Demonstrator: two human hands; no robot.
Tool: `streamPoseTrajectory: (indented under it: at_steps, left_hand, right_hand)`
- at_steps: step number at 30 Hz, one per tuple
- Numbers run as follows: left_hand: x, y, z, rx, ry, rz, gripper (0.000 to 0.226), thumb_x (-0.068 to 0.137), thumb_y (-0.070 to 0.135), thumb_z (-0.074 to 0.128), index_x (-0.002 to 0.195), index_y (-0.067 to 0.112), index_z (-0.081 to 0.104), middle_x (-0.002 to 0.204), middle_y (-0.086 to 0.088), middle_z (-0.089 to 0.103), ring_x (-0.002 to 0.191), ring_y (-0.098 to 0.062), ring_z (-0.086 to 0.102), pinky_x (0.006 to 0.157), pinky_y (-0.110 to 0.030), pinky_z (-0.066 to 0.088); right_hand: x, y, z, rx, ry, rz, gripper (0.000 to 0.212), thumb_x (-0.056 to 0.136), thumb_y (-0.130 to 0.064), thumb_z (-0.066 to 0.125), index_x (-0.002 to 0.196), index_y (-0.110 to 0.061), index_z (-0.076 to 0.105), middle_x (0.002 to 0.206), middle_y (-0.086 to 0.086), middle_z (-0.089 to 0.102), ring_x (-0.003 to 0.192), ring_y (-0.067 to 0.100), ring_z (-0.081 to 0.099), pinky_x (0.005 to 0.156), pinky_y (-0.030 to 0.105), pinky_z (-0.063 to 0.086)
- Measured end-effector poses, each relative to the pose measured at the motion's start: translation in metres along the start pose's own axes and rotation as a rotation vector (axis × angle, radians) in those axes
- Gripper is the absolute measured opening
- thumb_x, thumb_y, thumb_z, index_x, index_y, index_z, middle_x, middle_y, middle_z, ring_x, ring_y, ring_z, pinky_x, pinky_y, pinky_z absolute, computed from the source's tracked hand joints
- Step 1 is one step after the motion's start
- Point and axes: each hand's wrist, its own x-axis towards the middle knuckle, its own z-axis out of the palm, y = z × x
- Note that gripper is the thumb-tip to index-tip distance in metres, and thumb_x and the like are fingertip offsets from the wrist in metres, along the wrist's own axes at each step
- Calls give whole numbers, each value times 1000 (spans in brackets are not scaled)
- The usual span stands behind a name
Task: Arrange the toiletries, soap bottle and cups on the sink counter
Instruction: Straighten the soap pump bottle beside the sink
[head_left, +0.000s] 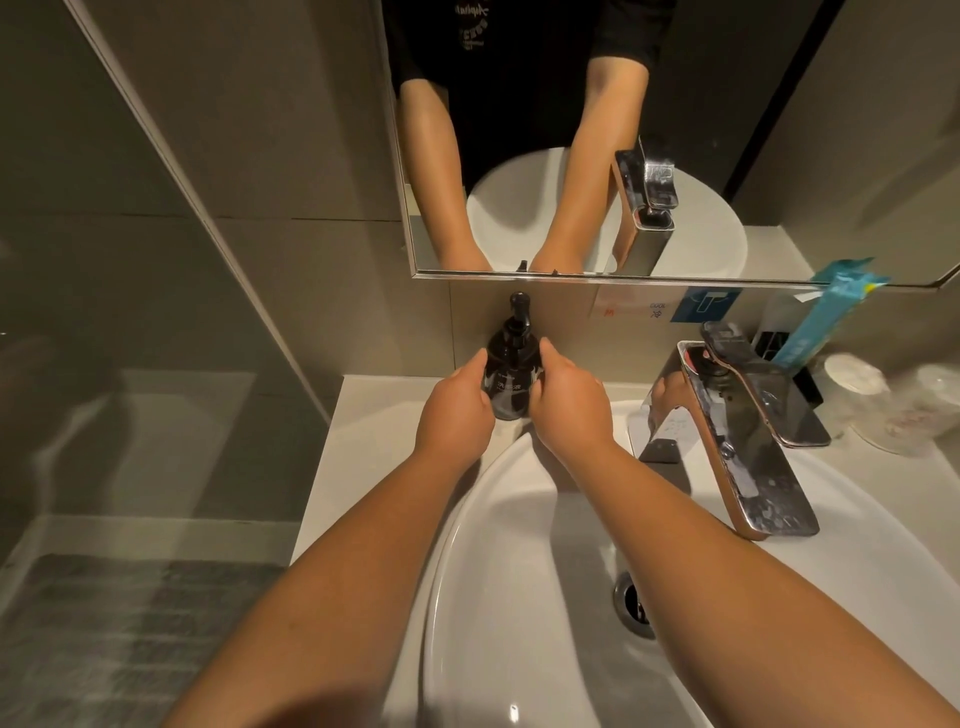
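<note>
A dark pump soap bottle stands upright on the white counter at the back left corner, against the wall. My left hand wraps its left side and my right hand wraps its right side, both holding it. At the far right of the counter, two clear plastic-wrapped cups lie beside a dark holder with a teal toiletry packet standing in it.
A chrome faucet juts over the white basin between the bottle and the cups. A mirror hangs above the counter. A glass shower partition stands to the left, with a grey mat on the floor.
</note>
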Motion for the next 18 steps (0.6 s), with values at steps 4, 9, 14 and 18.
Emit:
streamPoseTrajectory:
  at_steps: [4, 9, 14, 18]
  left_hand:
    - [-2, -1, 2, 4, -5, -15, 54, 96, 3, 38, 146, 23, 35, 133, -6, 57, 115, -22, 56, 96, -32, 48]
    - [-2, 1, 1, 35, -15, -33, 54, 97, 5, 39, 148, 22, 32, 138, -6, 53, 120, -23, 54, 99, -35, 47]
    - [-2, 1, 0, 118, -10, -39, 53, 99, 9, 40, 149, 21, 29, 141, -6, 51, 122, -24, 53, 99, -34, 47]
    - [-3, 1, -4, 206, -24, -37, 52, 99, 12, 39, 149, 19, 27, 141, -8, 50, 119, -27, 54, 95, -37, 49]
  right_hand:
    - [0, 0, 0, 2, -7, 3, 43, 94, -12, 47, 136, -14, 43, 100, 11, 69, 84, 32, 63, 73, 37, 48]
    - [-1, -2, -1, -7, -27, 14, 46, 94, -14, 47, 140, -14, 40, 104, 11, 69, 87, 31, 64, 77, 39, 50]
    - [-3, -1, -3, -34, -35, 12, 45, 94, -15, 47, 139, -13, 40, 105, 10, 68, 88, 30, 63, 78, 38, 48]
    - [-7, 1, -6, -42, -36, -9, 46, 94, -14, 45, 140, -12, 40, 111, 11, 66, 97, 31, 62, 85, 39, 46]
